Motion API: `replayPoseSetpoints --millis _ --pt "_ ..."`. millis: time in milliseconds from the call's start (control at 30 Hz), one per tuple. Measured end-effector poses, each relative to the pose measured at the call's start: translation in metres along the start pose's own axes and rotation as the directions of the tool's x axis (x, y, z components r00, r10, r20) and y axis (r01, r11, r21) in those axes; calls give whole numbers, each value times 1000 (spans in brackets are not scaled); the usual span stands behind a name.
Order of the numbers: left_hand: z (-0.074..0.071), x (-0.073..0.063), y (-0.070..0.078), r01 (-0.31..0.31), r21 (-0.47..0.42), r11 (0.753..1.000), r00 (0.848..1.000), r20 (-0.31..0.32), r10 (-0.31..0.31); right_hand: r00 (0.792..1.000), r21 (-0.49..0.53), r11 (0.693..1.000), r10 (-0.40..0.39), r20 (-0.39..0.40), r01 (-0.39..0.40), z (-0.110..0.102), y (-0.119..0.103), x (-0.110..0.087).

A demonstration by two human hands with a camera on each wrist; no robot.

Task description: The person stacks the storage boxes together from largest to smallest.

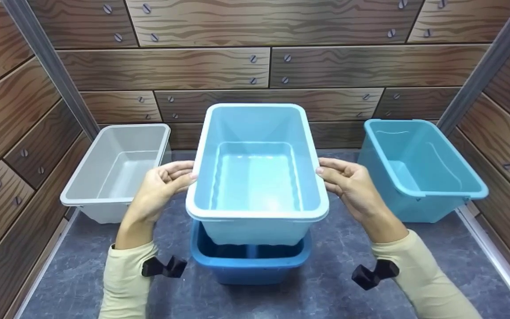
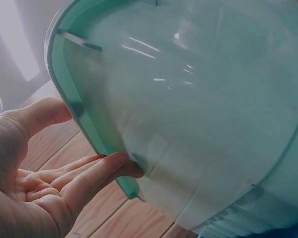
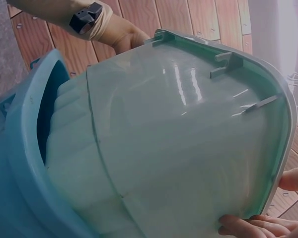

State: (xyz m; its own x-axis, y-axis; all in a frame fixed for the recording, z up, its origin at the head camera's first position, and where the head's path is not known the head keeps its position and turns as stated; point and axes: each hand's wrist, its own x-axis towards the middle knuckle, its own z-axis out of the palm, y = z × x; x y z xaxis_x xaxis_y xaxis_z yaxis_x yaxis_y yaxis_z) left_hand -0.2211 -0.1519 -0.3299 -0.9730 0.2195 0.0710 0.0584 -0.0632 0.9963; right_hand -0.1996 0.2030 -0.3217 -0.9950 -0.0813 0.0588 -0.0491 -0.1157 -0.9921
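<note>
Both hands hold a light blue plastic tub (image 1: pixel 255 231) by the rims of its long sides. My left hand (image 1: pixel 154 191) pinches the left rim, thumb above and fingers beneath; in the left wrist view, the fingers of the left hand (image 2: pixel 54 191) touch the wall under the lip. On the opposite rim my right hand (image 1: pixel 353 188) has a similar pinch, its fingertips (image 3: pixel 238 228) showing low in the right wrist view. Directly below stands a darker blue tub (image 1: pixel 250 274). The light tub's base is at its mouth; how deep it reaches inside, I cannot tell.
A grey tub (image 1: pixel 100 204) stands on the left, beside my left forearm. To the right is a teal tub (image 1: pixel 427 208). Wood-patterned walls (image 1: pixel 255 66) enclose the dark grey surface (image 1: pixel 334 283) at the back and sides.
</note>
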Motion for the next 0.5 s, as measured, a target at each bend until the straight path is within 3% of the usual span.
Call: replayPoseSetpoints --millis 500 --pt "-4 -3 -7 31 25 999 1000 2 -31 999 -16 1000 22 36 -22 0 9 1"
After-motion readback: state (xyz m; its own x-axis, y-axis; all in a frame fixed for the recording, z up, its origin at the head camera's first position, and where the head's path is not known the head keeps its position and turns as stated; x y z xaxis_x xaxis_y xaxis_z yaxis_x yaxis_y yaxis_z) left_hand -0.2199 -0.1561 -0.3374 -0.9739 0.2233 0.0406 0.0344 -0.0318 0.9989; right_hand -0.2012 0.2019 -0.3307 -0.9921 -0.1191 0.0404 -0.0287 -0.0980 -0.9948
